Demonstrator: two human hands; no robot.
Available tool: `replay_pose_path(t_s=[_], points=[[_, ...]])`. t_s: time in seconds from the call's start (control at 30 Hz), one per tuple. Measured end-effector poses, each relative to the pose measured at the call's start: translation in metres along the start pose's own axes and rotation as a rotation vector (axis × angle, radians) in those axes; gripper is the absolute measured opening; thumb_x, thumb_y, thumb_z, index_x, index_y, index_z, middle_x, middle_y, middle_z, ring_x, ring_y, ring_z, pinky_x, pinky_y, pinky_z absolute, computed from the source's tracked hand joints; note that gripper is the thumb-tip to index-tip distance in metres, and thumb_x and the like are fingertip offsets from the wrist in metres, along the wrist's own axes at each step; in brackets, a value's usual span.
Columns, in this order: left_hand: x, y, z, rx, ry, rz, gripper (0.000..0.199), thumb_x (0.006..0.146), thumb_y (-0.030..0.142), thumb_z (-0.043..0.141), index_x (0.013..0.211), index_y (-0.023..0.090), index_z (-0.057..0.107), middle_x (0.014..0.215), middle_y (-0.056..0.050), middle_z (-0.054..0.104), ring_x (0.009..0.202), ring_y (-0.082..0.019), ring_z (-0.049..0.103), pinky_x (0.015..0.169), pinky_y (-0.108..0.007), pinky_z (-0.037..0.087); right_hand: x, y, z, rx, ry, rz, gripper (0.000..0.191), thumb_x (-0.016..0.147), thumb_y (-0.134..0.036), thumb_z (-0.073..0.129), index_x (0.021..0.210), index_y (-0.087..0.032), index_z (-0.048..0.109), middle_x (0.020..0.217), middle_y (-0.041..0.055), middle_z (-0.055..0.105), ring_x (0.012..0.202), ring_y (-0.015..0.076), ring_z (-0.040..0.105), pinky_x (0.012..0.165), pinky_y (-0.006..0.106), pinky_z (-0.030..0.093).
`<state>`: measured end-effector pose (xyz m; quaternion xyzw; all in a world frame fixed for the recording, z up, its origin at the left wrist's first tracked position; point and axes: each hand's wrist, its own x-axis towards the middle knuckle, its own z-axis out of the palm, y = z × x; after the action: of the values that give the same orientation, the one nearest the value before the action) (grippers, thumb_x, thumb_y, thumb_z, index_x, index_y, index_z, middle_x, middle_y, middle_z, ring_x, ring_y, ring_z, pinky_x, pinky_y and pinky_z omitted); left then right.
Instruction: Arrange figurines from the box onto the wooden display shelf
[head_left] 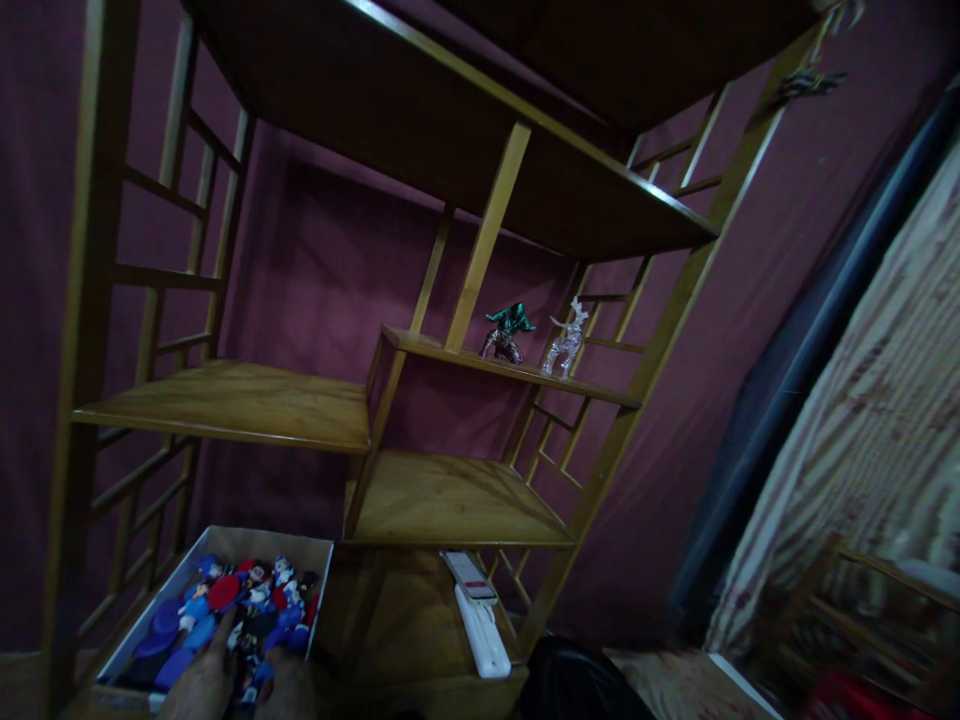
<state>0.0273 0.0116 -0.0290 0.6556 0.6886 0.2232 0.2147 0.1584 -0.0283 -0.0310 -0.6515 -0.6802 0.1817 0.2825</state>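
An open white box (324,575) at the lower left is filled with small toy figures (259,590) in blue, red, white and black. Round blue and red discs, one a red disc (223,592), lie among them. My left hand (201,682) reaches over the box's near side, a finger stretched out against the toys, with nothing visibly held. Beside it, my right hand (283,685) dips in at the near right corner; its fingertips are hidden, so I cannot tell what they touch. The picture is dim and the hands are partly cut off below.
A wooden shelf unit (225,395) stands against a purple wall. On its upper right shelf are a green-and-bronze crouching figurine (510,333) and a clear deer-like figurine (566,340). Lower down, a phone (471,578) rests on a white stand-like object (484,640). A patterned curtain (847,430) hangs at right.
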Motion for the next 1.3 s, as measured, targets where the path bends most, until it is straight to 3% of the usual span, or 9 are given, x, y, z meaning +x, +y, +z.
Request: replay_pose_path(t_s=[0.1, 0.23, 0.53, 1.0, 1.13, 1.3], points=[[0.002, 0.001, -0.001, 0.017, 0.024, -0.035, 0.043, 0.083, 0.017, 0.024, 0.122, 0.013, 0.04, 0.104, -0.014, 0.063, 0.092, -0.02, 0.062, 0.081, -0.031, 0.044, 0.007, -0.013, -0.009, 0.001, -0.136, 0.06, 0.044, 0.073, -0.004, 0.043, 0.109, -0.024, 0.058, 0.109, 0.0067, 0.062, 0.104, 0.0211, 0.056, 0.092, 0.032, 0.041], [0.006, 0.002, -0.005, 0.029, -0.009, -0.074, 0.04, 0.083, 0.019, 0.027, 0.118, 0.01, 0.046, 0.108, -0.017, 0.06, 0.096, -0.02, 0.06, 0.083, -0.03, 0.043, 0.014, -0.022, -0.016, 0.021, -0.174, 0.03, 0.045, 0.073, -0.002, 0.044, 0.113, -0.018, 0.056, 0.112, 0.0084, 0.061, 0.106, 0.0195, 0.055, 0.092, 0.03, 0.04], [0.004, 0.007, -0.016, 0.064, -0.012, -0.127, 0.035, 0.084, 0.028, 0.033, 0.103, 0.012, 0.057, 0.098, -0.015, 0.063, 0.095, -0.022, 0.059, 0.077, -0.028, 0.042, 0.028, -0.02, -0.004, 0.056, -0.273, 0.023, 0.039, 0.079, -0.011, 0.042, 0.116, -0.015, 0.052, 0.112, 0.0083, 0.061, 0.103, 0.0172, 0.057, 0.089, 0.027, 0.041], [0.012, -0.011, -0.008, -0.199, -0.03, -0.168, 0.041, 0.08, 0.04, 0.043, 0.111, 0.016, 0.057, 0.093, -0.009, 0.065, 0.092, -0.021, 0.058, 0.075, -0.026, 0.041, 0.041, -0.016, 0.013, 0.086, -0.261, 0.085, 0.035, 0.08, -0.011, 0.04, 0.113, -0.013, 0.051, 0.1, 0.0081, 0.065, 0.093, 0.0154, 0.06, 0.084, 0.024, 0.042], [0.016, -0.015, -0.004, -0.302, 0.001, -0.163, 0.039, 0.081, 0.037, 0.044, 0.111, 0.016, 0.057, 0.092, -0.007, 0.065, 0.088, -0.019, 0.058, 0.076, -0.026, 0.043, 0.044, -0.015, 0.014, 0.124, -0.239, 0.1, 0.041, 0.08, -0.01, 0.042, 0.121, -0.014, 0.045, 0.101, 0.0074, 0.065, 0.096, 0.0154, 0.058, 0.087, 0.026, 0.04], [0.023, -0.024, 0.005, -0.445, 0.028, -0.18, 0.037, 0.08, 0.025, 0.044, 0.114, 0.017, 0.054, 0.09, -0.004, 0.066, 0.081, -0.016, 0.06, 0.075, -0.027, 0.045, 0.05, -0.011, 0.019, 0.194, -0.289, 0.07, 0.045, 0.079, -0.01, 0.043, 0.123, -0.019, 0.045, 0.097, 0.0037, 0.066, 0.087, 0.0131, 0.061, 0.083, 0.024, 0.043]])
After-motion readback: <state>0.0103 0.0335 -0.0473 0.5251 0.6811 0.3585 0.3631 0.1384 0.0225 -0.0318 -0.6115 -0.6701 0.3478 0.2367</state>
